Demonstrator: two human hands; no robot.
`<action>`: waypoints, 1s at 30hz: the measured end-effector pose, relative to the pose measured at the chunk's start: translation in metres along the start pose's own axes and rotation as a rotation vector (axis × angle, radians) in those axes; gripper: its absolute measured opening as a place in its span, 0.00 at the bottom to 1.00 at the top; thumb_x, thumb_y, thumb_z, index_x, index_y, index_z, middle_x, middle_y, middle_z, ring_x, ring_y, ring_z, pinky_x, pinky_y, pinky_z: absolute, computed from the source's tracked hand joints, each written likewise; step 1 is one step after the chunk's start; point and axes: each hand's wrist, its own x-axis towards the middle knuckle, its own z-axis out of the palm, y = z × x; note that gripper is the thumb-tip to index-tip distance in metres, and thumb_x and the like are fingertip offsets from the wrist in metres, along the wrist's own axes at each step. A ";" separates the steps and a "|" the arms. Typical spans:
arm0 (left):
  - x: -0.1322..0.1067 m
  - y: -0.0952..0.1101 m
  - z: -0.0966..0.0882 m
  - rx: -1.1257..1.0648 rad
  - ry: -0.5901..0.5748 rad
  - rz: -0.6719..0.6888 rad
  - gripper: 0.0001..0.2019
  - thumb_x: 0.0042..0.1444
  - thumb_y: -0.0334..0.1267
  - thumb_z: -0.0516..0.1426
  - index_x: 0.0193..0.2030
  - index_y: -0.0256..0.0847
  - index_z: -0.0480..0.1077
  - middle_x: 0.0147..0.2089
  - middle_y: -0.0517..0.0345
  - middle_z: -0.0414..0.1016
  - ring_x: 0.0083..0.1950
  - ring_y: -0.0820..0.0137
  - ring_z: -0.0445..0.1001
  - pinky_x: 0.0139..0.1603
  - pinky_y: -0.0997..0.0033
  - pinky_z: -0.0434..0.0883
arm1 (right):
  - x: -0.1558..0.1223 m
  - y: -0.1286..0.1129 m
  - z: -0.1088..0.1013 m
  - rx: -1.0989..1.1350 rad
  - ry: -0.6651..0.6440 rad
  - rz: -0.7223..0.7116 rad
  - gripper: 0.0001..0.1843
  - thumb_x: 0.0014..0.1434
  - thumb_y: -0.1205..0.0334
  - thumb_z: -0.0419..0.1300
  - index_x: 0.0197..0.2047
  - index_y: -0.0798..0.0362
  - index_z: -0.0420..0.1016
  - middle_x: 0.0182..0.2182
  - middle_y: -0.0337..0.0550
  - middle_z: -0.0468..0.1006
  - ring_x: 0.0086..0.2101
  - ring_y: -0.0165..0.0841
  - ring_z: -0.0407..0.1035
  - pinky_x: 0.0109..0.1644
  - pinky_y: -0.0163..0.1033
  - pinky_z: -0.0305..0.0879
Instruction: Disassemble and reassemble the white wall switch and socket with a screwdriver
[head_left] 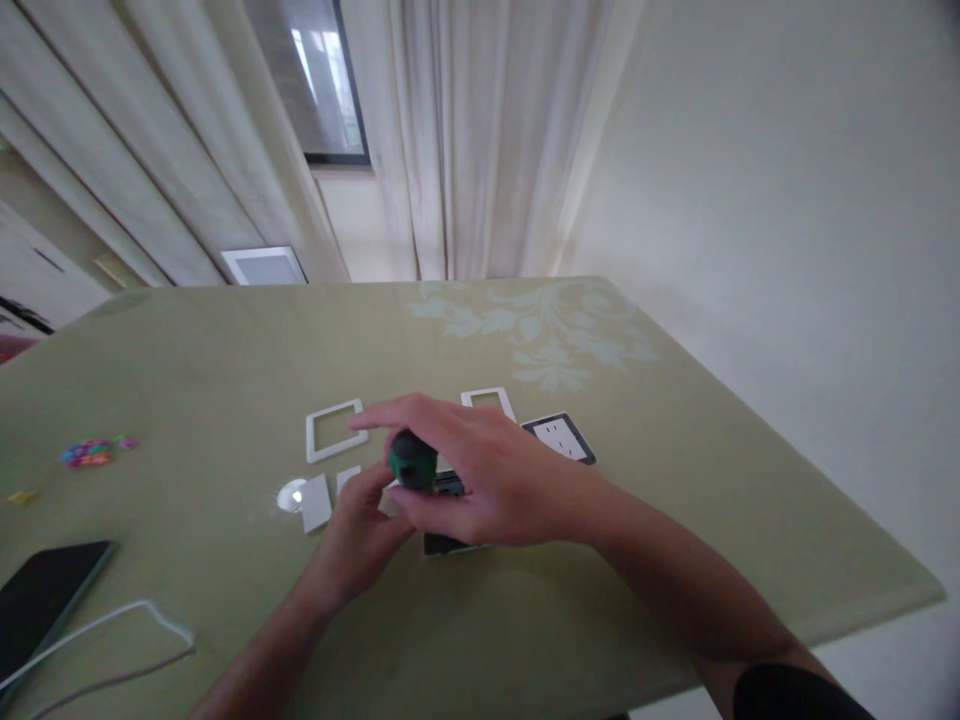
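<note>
My right hand [502, 475] is wrapped round the green and black handle of a screwdriver [413, 462], seen nearly end-on; its shaft and tip are hidden. Its index finger stretches out to the left past the handle. My left hand [364, 530] is closed just below and left of the handle, and what its fingertips pinch is hidden. Under both hands lies a dark, flat, white-edged plate [444, 545], mostly covered. Beyond my right hand lies a wall socket [561, 438] with a white face and dark border.
Two white frames, a left one [310, 440] and a right one [487, 391], lie past my hands. White square covers [316, 503] sit at the left by a shiny round spot. Farther left are colourful small pieces [90, 454], a dark tablet-like device [52, 590] and a white cable [169, 625].
</note>
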 end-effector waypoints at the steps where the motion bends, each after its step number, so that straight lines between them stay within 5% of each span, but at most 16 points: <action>1: -0.001 -0.001 0.000 0.000 -0.017 -0.007 0.14 0.60 0.44 0.69 0.27 0.42 0.76 0.26 0.62 0.77 0.33 0.64 0.78 0.32 0.71 0.76 | 0.000 0.001 0.001 -0.003 0.004 0.007 0.27 0.72 0.65 0.62 0.70 0.48 0.64 0.66 0.46 0.78 0.60 0.35 0.75 0.64 0.42 0.69; 4: -0.001 -0.002 -0.002 -0.019 -0.074 0.015 0.15 0.64 0.43 0.66 0.26 0.43 0.77 0.25 0.62 0.77 0.30 0.66 0.77 0.34 0.71 0.77 | 0.000 0.001 0.001 -0.023 0.039 0.021 0.29 0.70 0.65 0.63 0.71 0.48 0.64 0.63 0.47 0.80 0.57 0.36 0.77 0.62 0.43 0.70; 8: 0.003 0.004 0.002 -0.026 0.004 0.013 0.16 0.60 0.45 0.69 0.25 0.43 0.74 0.25 0.63 0.76 0.32 0.65 0.78 0.40 0.67 0.80 | 0.000 -0.001 0.000 -0.003 0.036 0.028 0.29 0.70 0.63 0.64 0.71 0.48 0.64 0.62 0.47 0.80 0.54 0.36 0.77 0.61 0.44 0.71; 16: 0.001 0.002 -0.003 -0.040 -0.053 0.035 0.17 0.63 0.44 0.67 0.25 0.42 0.73 0.25 0.62 0.76 0.33 0.64 0.81 0.37 0.69 0.79 | 0.000 -0.001 -0.002 -0.020 0.045 0.038 0.30 0.69 0.64 0.65 0.71 0.51 0.65 0.63 0.46 0.79 0.56 0.35 0.77 0.61 0.40 0.69; 19: 0.002 0.003 0.001 -0.044 0.034 -0.030 0.14 0.57 0.46 0.72 0.29 0.42 0.76 0.28 0.61 0.79 0.35 0.61 0.82 0.36 0.69 0.79 | 0.000 -0.001 -0.002 -0.001 0.018 0.023 0.29 0.70 0.61 0.64 0.72 0.49 0.64 0.62 0.46 0.80 0.56 0.36 0.77 0.60 0.41 0.70; 22: 0.002 0.003 0.001 -0.084 -0.003 -0.035 0.11 0.58 0.46 0.71 0.35 0.41 0.80 0.31 0.59 0.81 0.35 0.63 0.81 0.35 0.69 0.78 | 0.000 -0.001 -0.003 -0.002 0.008 0.041 0.29 0.71 0.60 0.65 0.71 0.49 0.64 0.63 0.47 0.80 0.56 0.37 0.78 0.60 0.42 0.70; 27: -0.002 -0.005 -0.001 -0.058 0.008 -0.013 0.17 0.59 0.50 0.71 0.27 0.42 0.76 0.28 0.59 0.80 0.33 0.62 0.80 0.37 0.66 0.79 | 0.001 0.000 -0.001 -0.028 0.008 0.058 0.29 0.70 0.60 0.66 0.71 0.49 0.65 0.60 0.47 0.81 0.54 0.38 0.79 0.57 0.41 0.71; 30: -0.008 -0.009 0.005 0.032 0.016 -0.079 0.19 0.58 0.57 0.70 0.37 0.42 0.80 0.41 0.51 0.85 0.44 0.53 0.83 0.44 0.57 0.81 | 0.001 0.001 -0.002 -0.027 0.041 0.032 0.26 0.71 0.58 0.66 0.69 0.49 0.68 0.58 0.45 0.82 0.53 0.37 0.80 0.56 0.39 0.71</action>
